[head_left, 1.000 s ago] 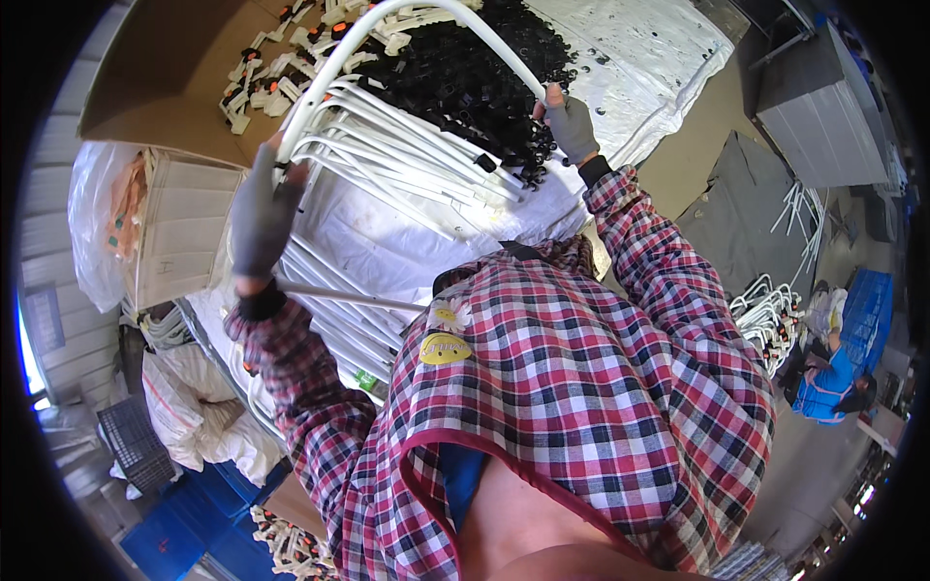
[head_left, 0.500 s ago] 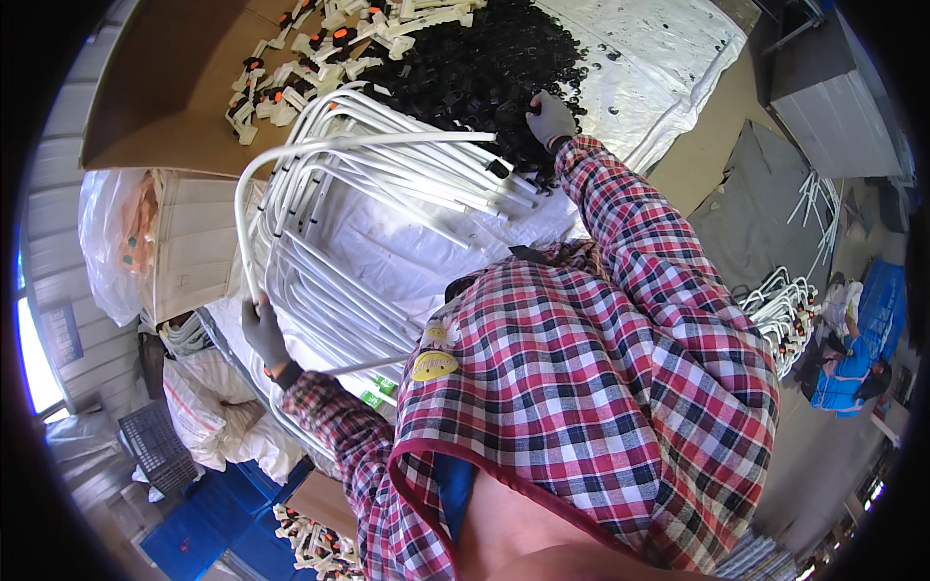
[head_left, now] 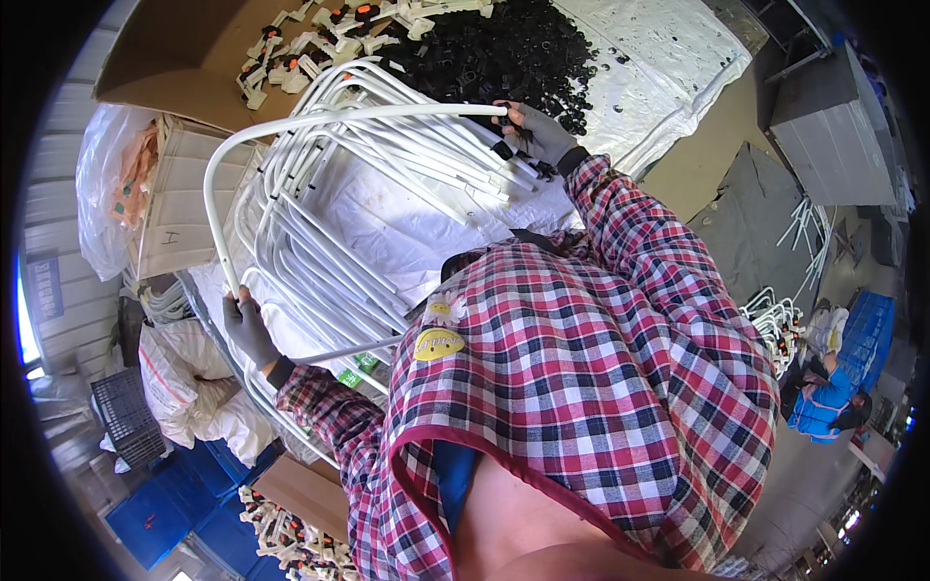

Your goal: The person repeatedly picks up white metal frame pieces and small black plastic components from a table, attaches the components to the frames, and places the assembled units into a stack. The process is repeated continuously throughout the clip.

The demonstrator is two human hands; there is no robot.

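A white bent tube point(head_left: 281, 127) arches over a stack of similar white tubes point(head_left: 334, 274) on a pale sheet. My left hand point(head_left: 254, 332), in a grey fingerless glove, is closed round the tube's lower left end. At its other end my right hand point(head_left: 542, 135), gloved alike, has its fingers pinched together against the tip. Small black plastic pieces show in and below those fingers; how many I hold is hidden. Beyond lies a heap of small black plastic pieces point(head_left: 513, 53). A few tubes in the stack carry black pieces.
White plastic clamps point(head_left: 320, 53) with orange and black parts lie by a large cardboard box point(head_left: 174, 58). White sacks point(head_left: 184, 382), a grey crate point(head_left: 129, 416) and blue bins point(head_left: 160, 518) stand at left. A person in blue point(head_left: 828, 402) is at far right.
My right hand has come back from the black heap to the tube's end, with small black pieces in its fingers. The tube and my left hand have shifted slightly left.
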